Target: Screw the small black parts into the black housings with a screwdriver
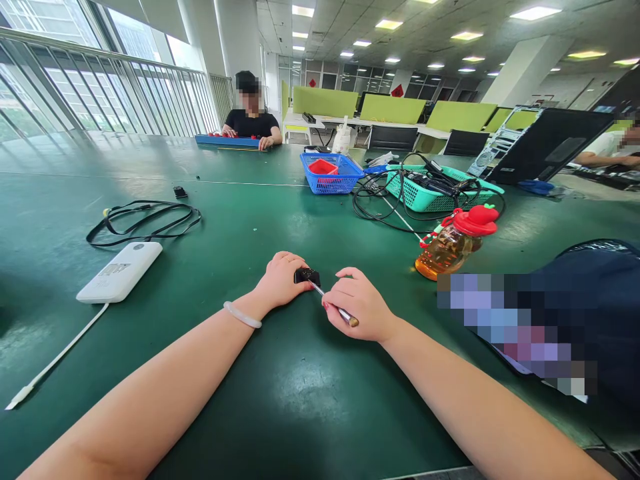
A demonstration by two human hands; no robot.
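Observation:
My left hand (283, 283), with a pale bangle at the wrist, grips a small black block-shaped piece (307, 275) on the green table. Its kind is too small to make out. My right hand (361, 303) is closed around a slim metal tool (345, 315) that looks like a small screwdriver with a brownish butt end. The thin shaft slants up and left, and its tip meets the near side of the black piece close to my left fingers. Whether the tip sits in or only against the piece, I cannot tell.
Left lies a white power bank (120, 272) with cables, and beyond it a tiny black part (180, 192). Ahead stand a blue basket (330, 183) and a teal basket (423, 197) of cables. Right are a drink bottle (453, 247) and dark fabric (595, 293). A person (251, 123) sits opposite.

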